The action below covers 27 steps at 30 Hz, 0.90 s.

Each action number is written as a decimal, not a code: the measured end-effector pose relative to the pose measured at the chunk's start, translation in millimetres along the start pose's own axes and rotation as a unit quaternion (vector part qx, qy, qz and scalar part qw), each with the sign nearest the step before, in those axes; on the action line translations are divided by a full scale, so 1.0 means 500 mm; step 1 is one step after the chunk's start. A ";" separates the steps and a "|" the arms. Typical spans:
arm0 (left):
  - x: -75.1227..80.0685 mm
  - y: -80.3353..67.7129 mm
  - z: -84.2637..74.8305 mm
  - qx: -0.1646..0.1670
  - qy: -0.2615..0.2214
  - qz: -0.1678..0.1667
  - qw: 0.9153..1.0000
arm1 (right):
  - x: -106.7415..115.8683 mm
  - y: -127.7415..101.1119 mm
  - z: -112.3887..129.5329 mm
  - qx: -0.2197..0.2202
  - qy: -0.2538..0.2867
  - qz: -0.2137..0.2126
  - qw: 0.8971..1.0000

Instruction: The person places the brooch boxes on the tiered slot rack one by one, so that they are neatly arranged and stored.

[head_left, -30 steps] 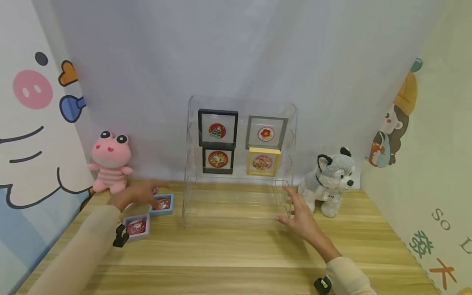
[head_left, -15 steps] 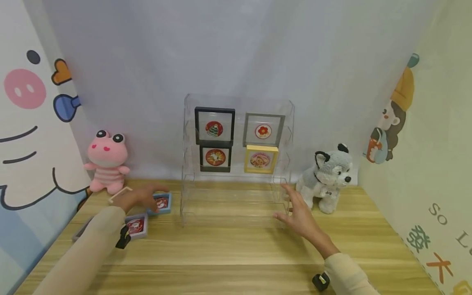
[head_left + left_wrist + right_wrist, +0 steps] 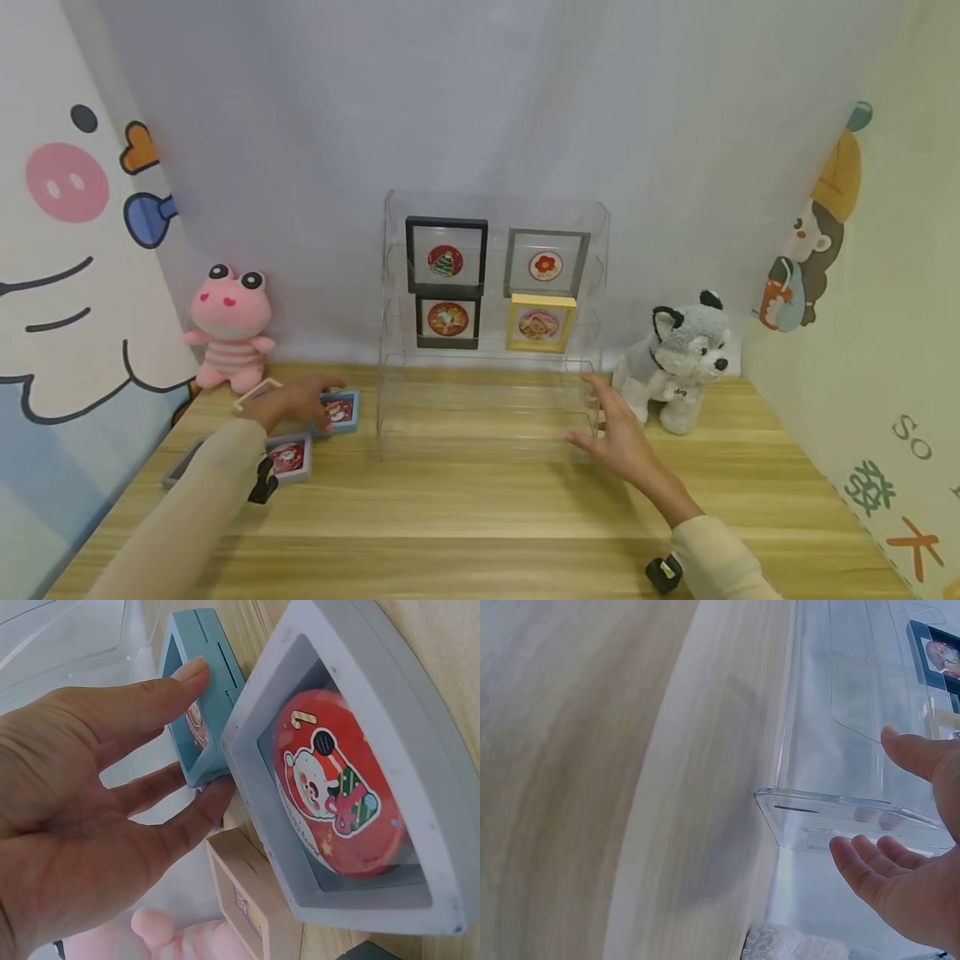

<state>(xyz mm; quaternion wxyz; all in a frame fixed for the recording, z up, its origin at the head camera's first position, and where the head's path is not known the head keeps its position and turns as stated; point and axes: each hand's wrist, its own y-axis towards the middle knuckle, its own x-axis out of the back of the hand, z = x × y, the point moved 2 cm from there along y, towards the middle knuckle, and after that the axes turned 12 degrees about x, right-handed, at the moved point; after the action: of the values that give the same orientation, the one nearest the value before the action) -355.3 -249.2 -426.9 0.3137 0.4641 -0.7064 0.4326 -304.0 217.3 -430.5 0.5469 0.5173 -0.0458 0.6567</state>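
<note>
My left hand (image 3: 288, 404) reaches over a small light-blue picture frame (image 3: 345, 412) lying on the table. In the left wrist view the thumb presses the frame's near side while the other fingers curl at its far side and end. Close by lies a lilac frame (image 3: 352, 765) with a red Santa disc, partly covered by the wrist in the head view. A beige frame (image 3: 251, 889) sits just beyond the hand. My right hand (image 3: 626, 446) is at the right side of a clear acrylic tiered rack (image 3: 817, 799), its thumb and fingers spread on either side of the edge, gripping nothing.
On the rack's upper tiers stand a black frame (image 3: 447, 221), a grey frame (image 3: 585, 262), a dark lower frame (image 3: 447, 342) and a yellow frame (image 3: 543, 300). A pink plush frog (image 3: 232, 321) and a plush husky (image 3: 678, 358) flank it. Another frame (image 3: 180, 467) lies beside the left sleeve.
My left hand and forearm have shifted slightly right over the blue frame, uncovering the beige frame and the one beside the sleeve. The right hand stays at the rack's side.
</note>
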 end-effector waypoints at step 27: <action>-0.014 0.022 0.021 -0.059 -0.025 -0.078 0.995 | 0.005 0.003 -0.003 -0.014 0.022 0.008 1.000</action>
<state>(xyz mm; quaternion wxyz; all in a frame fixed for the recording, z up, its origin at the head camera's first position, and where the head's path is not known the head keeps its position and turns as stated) -363.6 -254.1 -440.8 0.3554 0.5097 -0.6997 0.3526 -305.7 219.2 -428.5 0.5494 0.4951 -0.0471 0.6715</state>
